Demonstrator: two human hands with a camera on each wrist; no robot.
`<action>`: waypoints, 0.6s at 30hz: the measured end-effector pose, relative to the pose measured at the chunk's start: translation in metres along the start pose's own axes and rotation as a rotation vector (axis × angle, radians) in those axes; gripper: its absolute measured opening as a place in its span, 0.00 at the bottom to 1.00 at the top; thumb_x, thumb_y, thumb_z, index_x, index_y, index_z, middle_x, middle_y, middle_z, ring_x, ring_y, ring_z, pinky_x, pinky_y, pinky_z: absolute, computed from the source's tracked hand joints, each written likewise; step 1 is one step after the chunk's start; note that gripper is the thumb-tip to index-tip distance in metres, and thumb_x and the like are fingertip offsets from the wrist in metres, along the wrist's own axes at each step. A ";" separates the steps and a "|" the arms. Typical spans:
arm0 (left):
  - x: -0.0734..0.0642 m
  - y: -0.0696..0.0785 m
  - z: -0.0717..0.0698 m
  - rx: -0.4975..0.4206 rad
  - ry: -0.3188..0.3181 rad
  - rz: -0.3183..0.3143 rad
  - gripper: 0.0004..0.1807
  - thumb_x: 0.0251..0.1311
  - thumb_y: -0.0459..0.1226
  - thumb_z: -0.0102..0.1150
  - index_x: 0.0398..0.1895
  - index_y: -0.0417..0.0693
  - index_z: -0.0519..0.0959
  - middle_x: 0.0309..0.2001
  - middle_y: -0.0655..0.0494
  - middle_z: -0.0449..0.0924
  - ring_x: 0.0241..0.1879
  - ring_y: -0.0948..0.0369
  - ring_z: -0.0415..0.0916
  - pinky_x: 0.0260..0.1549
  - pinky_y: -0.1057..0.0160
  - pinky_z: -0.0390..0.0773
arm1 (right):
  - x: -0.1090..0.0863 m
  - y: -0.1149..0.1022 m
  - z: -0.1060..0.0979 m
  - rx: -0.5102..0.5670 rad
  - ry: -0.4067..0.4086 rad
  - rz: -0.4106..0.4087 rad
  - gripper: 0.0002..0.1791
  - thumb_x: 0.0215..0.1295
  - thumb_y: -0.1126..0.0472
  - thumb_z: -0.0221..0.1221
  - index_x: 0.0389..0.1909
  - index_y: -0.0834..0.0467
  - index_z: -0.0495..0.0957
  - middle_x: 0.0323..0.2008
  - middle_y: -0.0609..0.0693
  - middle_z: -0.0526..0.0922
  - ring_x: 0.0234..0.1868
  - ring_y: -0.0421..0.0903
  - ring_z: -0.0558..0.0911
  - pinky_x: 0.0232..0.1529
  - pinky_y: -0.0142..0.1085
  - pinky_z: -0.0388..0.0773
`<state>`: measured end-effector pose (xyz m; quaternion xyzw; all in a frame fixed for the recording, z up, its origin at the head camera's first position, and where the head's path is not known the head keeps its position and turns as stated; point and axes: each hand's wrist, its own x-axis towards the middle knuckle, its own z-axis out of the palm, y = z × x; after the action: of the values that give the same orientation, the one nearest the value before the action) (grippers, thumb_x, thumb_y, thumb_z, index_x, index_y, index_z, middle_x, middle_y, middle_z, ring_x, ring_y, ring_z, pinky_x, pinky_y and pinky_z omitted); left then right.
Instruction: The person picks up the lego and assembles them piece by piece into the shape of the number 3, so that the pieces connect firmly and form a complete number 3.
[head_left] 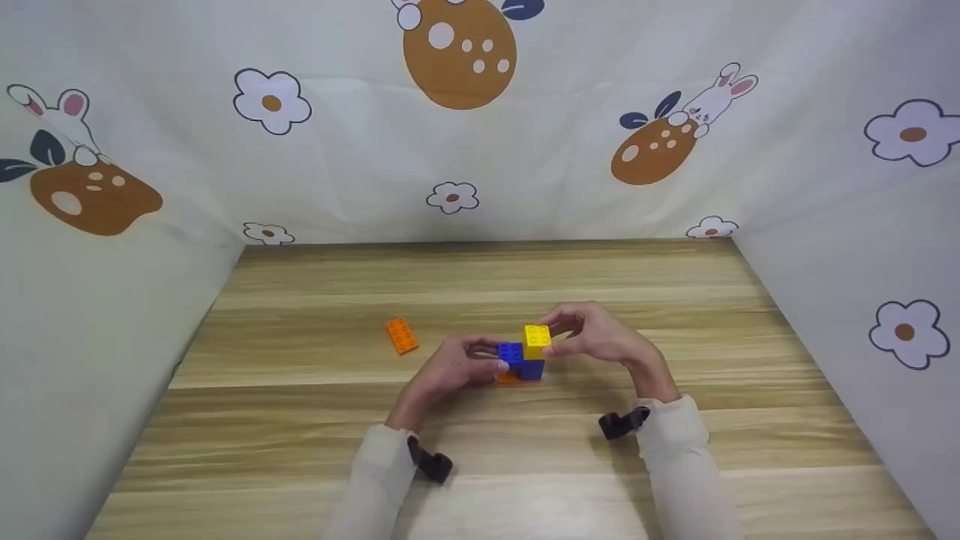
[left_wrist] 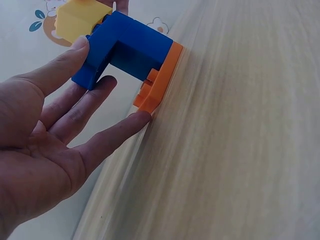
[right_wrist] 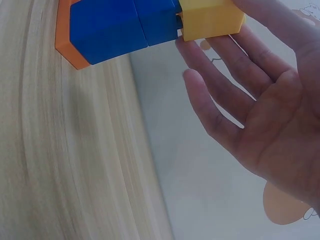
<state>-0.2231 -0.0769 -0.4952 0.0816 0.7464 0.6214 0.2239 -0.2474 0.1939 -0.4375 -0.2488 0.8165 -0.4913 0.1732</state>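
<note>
In the head view, my left hand (head_left: 455, 366) pinches the upper blue brick (head_left: 511, 351) of a small stack between thumb and fingers. That brick overhangs to the left, above a blue block (left_wrist: 142, 42) that stands on an orange plate (left_wrist: 161, 82). One left fingertip lies right at the plate's edge. My right hand (head_left: 600, 336) grips a yellow brick (head_left: 537, 341) with thumb and fingers at the top right of the stack. A narrow gap shows the blue studs under the yellow brick in the right wrist view.
A loose orange eight-stud brick (head_left: 402, 336) lies on the wooden table (head_left: 300, 435), left of the stack. Printed cloth walls (head_left: 360, 165) stand at the back and both sides. Each wrist wears a black strap mount (head_left: 433, 463).
</note>
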 end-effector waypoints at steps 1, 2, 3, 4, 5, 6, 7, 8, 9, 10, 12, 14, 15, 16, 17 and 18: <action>0.000 0.000 0.000 -0.002 0.002 -0.003 0.29 0.57 0.45 0.72 0.60 0.47 0.79 0.57 0.47 0.83 0.54 0.55 0.82 0.52 0.57 0.84 | 0.000 0.000 0.000 0.011 -0.003 0.004 0.24 0.57 0.61 0.72 0.55 0.61 0.81 0.56 0.60 0.84 0.56 0.58 0.83 0.55 0.42 0.83; 0.000 0.000 0.000 -0.005 0.001 -0.005 0.28 0.57 0.45 0.72 0.60 0.47 0.79 0.57 0.47 0.83 0.54 0.55 0.82 0.53 0.57 0.84 | 0.001 0.000 0.001 0.020 -0.006 0.004 0.24 0.56 0.62 0.72 0.54 0.61 0.81 0.56 0.60 0.84 0.56 0.58 0.83 0.55 0.43 0.83; -0.001 0.000 0.000 -0.003 -0.001 -0.004 0.28 0.57 0.45 0.72 0.60 0.47 0.79 0.57 0.47 0.83 0.54 0.55 0.82 0.53 0.57 0.84 | 0.001 -0.001 0.001 0.027 -0.010 -0.002 0.23 0.57 0.62 0.72 0.54 0.62 0.81 0.57 0.60 0.83 0.57 0.59 0.83 0.55 0.43 0.83; -0.001 0.000 0.000 -0.002 -0.002 -0.002 0.28 0.57 0.45 0.72 0.60 0.48 0.79 0.57 0.47 0.83 0.54 0.55 0.82 0.53 0.57 0.84 | 0.001 -0.001 0.002 0.030 -0.010 -0.001 0.23 0.56 0.63 0.72 0.53 0.62 0.81 0.57 0.60 0.83 0.56 0.59 0.83 0.55 0.43 0.84; -0.001 -0.001 -0.001 0.000 -0.002 0.002 0.28 0.57 0.45 0.72 0.60 0.48 0.79 0.57 0.47 0.83 0.55 0.55 0.82 0.53 0.57 0.84 | 0.001 -0.002 0.002 0.032 -0.008 0.002 0.22 0.56 0.63 0.72 0.53 0.62 0.81 0.58 0.60 0.83 0.56 0.59 0.83 0.55 0.42 0.84; -0.001 -0.001 -0.001 0.002 -0.002 0.006 0.27 0.57 0.45 0.72 0.60 0.48 0.79 0.57 0.47 0.83 0.55 0.55 0.82 0.53 0.57 0.84 | 0.002 -0.003 0.003 0.035 -0.004 0.008 0.22 0.56 0.64 0.72 0.52 0.63 0.81 0.58 0.60 0.83 0.56 0.59 0.83 0.54 0.42 0.84; -0.001 0.000 -0.001 0.004 -0.003 0.005 0.27 0.57 0.45 0.72 0.60 0.48 0.79 0.57 0.47 0.83 0.55 0.54 0.82 0.53 0.57 0.84 | 0.002 -0.004 0.003 0.034 0.000 0.019 0.21 0.56 0.64 0.72 0.51 0.62 0.82 0.58 0.59 0.83 0.56 0.58 0.84 0.53 0.42 0.84; -0.001 0.000 -0.001 0.010 -0.003 0.009 0.27 0.57 0.46 0.72 0.60 0.48 0.79 0.57 0.47 0.83 0.55 0.54 0.82 0.53 0.57 0.84 | 0.002 -0.004 0.003 0.032 0.004 0.032 0.21 0.55 0.64 0.72 0.51 0.62 0.82 0.58 0.59 0.83 0.56 0.58 0.84 0.50 0.42 0.85; -0.001 0.000 -0.001 0.015 -0.002 0.012 0.27 0.57 0.45 0.72 0.60 0.48 0.79 0.57 0.47 0.83 0.55 0.54 0.82 0.53 0.57 0.84 | 0.002 -0.004 0.003 0.029 0.009 0.048 0.21 0.55 0.64 0.72 0.51 0.62 0.82 0.57 0.59 0.84 0.55 0.57 0.84 0.47 0.41 0.86; 0.000 0.000 -0.001 0.019 -0.001 0.015 0.27 0.58 0.45 0.72 0.60 0.48 0.79 0.57 0.47 0.83 0.55 0.54 0.82 0.53 0.57 0.84 | 0.002 -0.005 0.004 0.027 0.015 0.073 0.21 0.55 0.63 0.73 0.51 0.61 0.82 0.57 0.58 0.84 0.54 0.56 0.85 0.44 0.41 0.87; 0.000 0.001 -0.001 0.028 -0.004 0.019 0.27 0.58 0.45 0.71 0.60 0.48 0.79 0.57 0.47 0.83 0.56 0.54 0.82 0.53 0.57 0.84 | 0.002 -0.004 0.004 0.025 0.025 0.116 0.22 0.54 0.62 0.73 0.51 0.60 0.82 0.55 0.58 0.85 0.51 0.53 0.85 0.38 0.41 0.87; 0.000 0.001 -0.001 0.034 -0.005 0.018 0.26 0.59 0.44 0.71 0.60 0.48 0.79 0.57 0.47 0.83 0.56 0.54 0.82 0.53 0.57 0.84 | 0.002 -0.003 0.004 0.024 0.032 0.149 0.22 0.54 0.60 0.73 0.51 0.59 0.82 0.54 0.58 0.86 0.48 0.49 0.85 0.34 0.41 0.87; 0.000 0.002 -0.001 0.035 -0.005 0.014 0.25 0.59 0.44 0.70 0.60 0.49 0.79 0.57 0.48 0.83 0.55 0.54 0.82 0.52 0.57 0.84 | 0.002 -0.004 0.005 0.027 0.032 0.155 0.23 0.54 0.60 0.73 0.51 0.59 0.82 0.53 0.58 0.86 0.46 0.49 0.85 0.33 0.41 0.87; -0.001 0.002 0.000 0.036 -0.004 0.010 0.25 0.59 0.44 0.70 0.60 0.49 0.79 0.57 0.48 0.83 0.55 0.54 0.82 0.52 0.56 0.84 | 0.003 -0.004 0.005 0.026 0.033 0.160 0.23 0.53 0.60 0.73 0.51 0.59 0.83 0.53 0.58 0.86 0.46 0.48 0.85 0.33 0.42 0.87; -0.001 0.003 0.000 0.036 -0.003 0.004 0.25 0.59 0.44 0.70 0.60 0.49 0.80 0.57 0.48 0.83 0.55 0.54 0.82 0.52 0.56 0.84 | 0.003 -0.004 0.006 0.028 0.032 0.160 0.22 0.53 0.60 0.73 0.50 0.59 0.83 0.52 0.58 0.86 0.46 0.48 0.84 0.33 0.42 0.87; -0.001 0.003 0.000 0.036 -0.001 -0.003 0.25 0.59 0.44 0.70 0.59 0.49 0.80 0.57 0.48 0.83 0.54 0.54 0.82 0.51 0.56 0.85 | 0.002 -0.004 0.006 0.031 0.032 0.158 0.22 0.53 0.61 0.73 0.50 0.59 0.83 0.52 0.58 0.86 0.46 0.48 0.85 0.33 0.42 0.87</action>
<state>-0.2229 -0.0762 -0.4920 0.0849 0.7574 0.6076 0.2235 -0.2452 0.1864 -0.4368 -0.1730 0.8285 -0.4927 0.2022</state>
